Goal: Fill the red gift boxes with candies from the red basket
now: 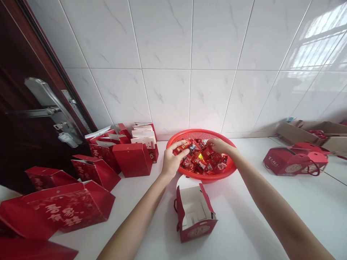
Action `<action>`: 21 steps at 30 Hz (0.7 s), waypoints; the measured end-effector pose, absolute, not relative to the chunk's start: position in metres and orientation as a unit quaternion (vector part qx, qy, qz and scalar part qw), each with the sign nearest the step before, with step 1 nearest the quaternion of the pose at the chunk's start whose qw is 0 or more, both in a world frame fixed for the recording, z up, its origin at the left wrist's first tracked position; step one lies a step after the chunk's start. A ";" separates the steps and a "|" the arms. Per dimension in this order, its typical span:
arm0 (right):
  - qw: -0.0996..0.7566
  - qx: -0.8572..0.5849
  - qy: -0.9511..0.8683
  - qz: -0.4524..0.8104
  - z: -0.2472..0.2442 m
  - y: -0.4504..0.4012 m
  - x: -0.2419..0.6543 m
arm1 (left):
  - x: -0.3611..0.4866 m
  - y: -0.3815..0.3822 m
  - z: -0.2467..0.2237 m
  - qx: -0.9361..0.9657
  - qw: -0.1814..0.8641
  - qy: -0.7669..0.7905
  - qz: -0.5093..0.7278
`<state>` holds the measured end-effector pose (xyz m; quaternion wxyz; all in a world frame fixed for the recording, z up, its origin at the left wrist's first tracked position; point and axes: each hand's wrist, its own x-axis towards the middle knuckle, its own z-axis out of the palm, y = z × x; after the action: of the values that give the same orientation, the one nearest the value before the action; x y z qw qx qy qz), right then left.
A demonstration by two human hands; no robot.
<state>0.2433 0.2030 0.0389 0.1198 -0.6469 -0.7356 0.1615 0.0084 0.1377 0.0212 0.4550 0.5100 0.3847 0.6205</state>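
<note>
Near the middle of the worktop's (238, 224) back edge, a red plastic basket (214, 177) is standing just in front of the tiled wall (165, 94), and shiny wrapped sweets (208, 159), mostly red with a touch of gold, are filling it. Over the basket's left rim, the left hand (171, 159) is holding a wrapped sweet (184, 145), its thumb and fingers clamping on the wrapper. At the basket's back right, the right hand (221, 145) is dipping among the sweets with its fingers bending downward; they are partly hiding, so I cannot tell whether they are gripping anything. Between the forearms, nearer the worktop's front edge, an open gift box (199, 231) is standing just before the basket, its white inside showing and a red cord handle hanging at its left side. Towards the worktop's left edge, red paper bags (132, 159) are standing in a loose group, stretching from the back edge to the front left corner. Well to the right, a dark red box (287, 160) is lying before a cardboard box (288, 134) near the back edge.
</note>
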 end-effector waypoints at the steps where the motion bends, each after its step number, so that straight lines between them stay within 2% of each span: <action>1: 0.118 -0.652 -0.732 0.157 0.038 0.206 0.244 | 0.008 0.138 0.021 0.510 0.456 0.384 0.620; 6: 0.118 -0.667 -0.718 0.162 0.031 0.205 0.251 | 0.009 0.137 0.021 0.520 0.456 0.380 0.615; 14: 0.084 -0.603 -0.725 0.321 0.029 0.195 0.257 | 0.008 0.136 0.024 0.531 0.453 0.384 0.605; 21: 0.105 -0.596 -0.745 0.280 0.032 0.190 0.257 | 0.007 0.138 0.021 0.538 0.448 0.383 0.602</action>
<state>0.2567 0.1903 0.0318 0.1047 -0.5963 -0.7449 0.2804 0.0075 0.1380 0.0209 0.4478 0.5383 0.3834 0.6023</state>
